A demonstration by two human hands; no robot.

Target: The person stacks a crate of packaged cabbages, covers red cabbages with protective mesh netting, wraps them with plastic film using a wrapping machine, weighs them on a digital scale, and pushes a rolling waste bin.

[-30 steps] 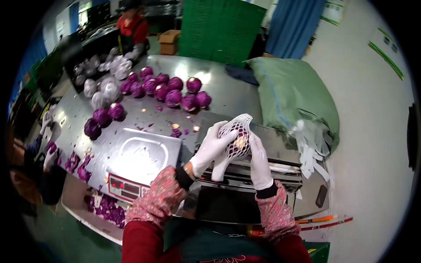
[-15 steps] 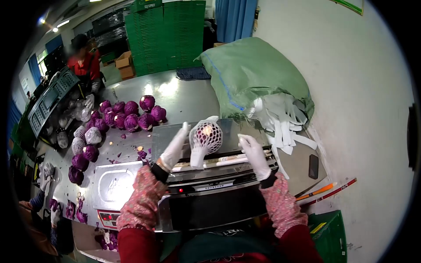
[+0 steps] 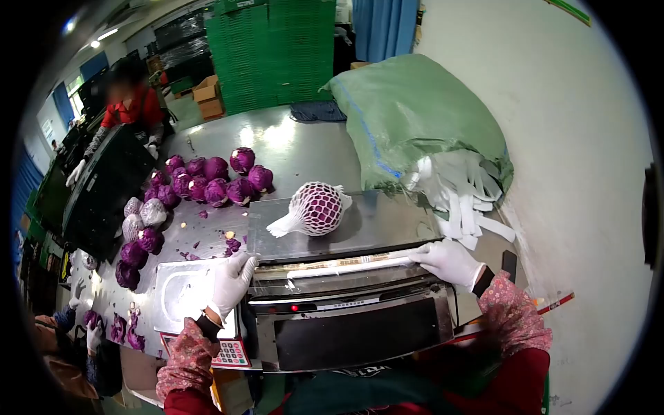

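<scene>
A purple cabbage in a white foam net (image 3: 321,209) rests on the flat metal top of the wrapping machine (image 3: 387,225), touched by neither hand. My left hand (image 3: 234,282), in a white glove, is at the left end of the machine's film roll (image 3: 346,265), fingers closed at the film's edge. At the roll's right end my right hand (image 3: 449,263), also gloved, has its fingertips pressed together on the film. The clear film is hard to make out between them. A scale (image 3: 187,290) stands beside my left hand.
Bare purple cabbages (image 3: 216,190) and several netted ones (image 3: 152,212) lie at the left. A green sack (image 3: 422,117) with white nets (image 3: 460,197) sits back right, near a phone (image 3: 509,263). A co-worker in red (image 3: 135,111) handles a dark crate (image 3: 107,194); another's hands show far left.
My hands released the netted cabbage, which now lies farther back on the machine top. They moved apart and down to the film roll. The co-worker's crate has tilted and moved.
</scene>
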